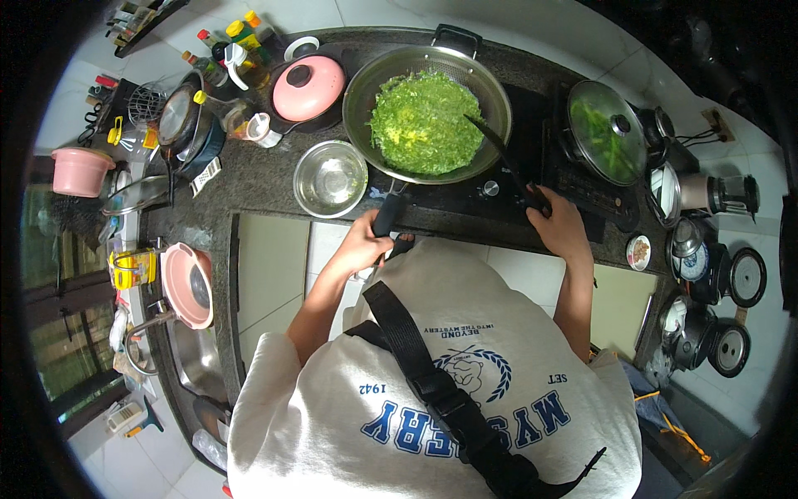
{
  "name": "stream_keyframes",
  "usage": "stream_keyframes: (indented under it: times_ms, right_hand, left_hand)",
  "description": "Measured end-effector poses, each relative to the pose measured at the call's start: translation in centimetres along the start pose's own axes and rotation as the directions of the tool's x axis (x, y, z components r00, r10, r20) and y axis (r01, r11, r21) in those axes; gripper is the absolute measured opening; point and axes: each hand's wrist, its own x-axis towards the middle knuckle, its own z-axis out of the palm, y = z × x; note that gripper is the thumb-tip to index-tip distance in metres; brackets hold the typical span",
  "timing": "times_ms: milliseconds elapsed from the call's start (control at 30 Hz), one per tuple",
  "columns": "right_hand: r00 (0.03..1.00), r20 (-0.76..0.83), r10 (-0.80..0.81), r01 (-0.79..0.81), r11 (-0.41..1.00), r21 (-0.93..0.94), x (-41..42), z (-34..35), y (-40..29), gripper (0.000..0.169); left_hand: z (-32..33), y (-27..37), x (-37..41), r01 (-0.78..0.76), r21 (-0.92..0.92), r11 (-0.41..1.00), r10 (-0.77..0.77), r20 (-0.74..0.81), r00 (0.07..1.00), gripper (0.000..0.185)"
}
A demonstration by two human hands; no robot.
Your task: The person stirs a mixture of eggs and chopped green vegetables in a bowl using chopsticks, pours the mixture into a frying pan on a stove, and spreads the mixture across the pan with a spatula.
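Note:
A large steel wok (492,75) sits on the dark cooktop, filled with finely chopped green vegetables (427,121) that show a yellowish patch at the left. My left hand (361,243) is closed around the wok's black handle (389,215). In my right hand (561,224) is a black spatula (508,156), its tip at the right edge of the greens; the blade is largely hidden among them. Just left of the wok's handle stands a steel bowl (330,179) with a few green bits inside.
A glass-lidded pot (608,132) with greens stands on the right burner. Left of the wok is a pink-lidded pot (308,87), with several bottles (243,37) behind. A small dish (638,252) lies at the right counter edge. The sink (199,355) is far left.

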Motion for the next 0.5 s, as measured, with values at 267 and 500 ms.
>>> stream_keyframes:
  times_ms: [267, 500]
  right_hand:
    - [0.987, -0.161, 0.002, 0.010, 0.997, 0.071, 0.1, -0.2, 0.0, 0.047]
    - [0.981, -0.193, 0.008, 0.014, 0.994, 0.113, 0.2, 0.5, 0.6, 0.046]
  left_hand:
    - [1.0, -2.1, 6.9, -0.091, 0.040, 0.995, 0.091, 0.010, 0.996, 0.030]
    - [1.2, -3.1, 9.8, -0.106, 0.063, 0.992, 0.108, -0.020, 0.994, 0.030]
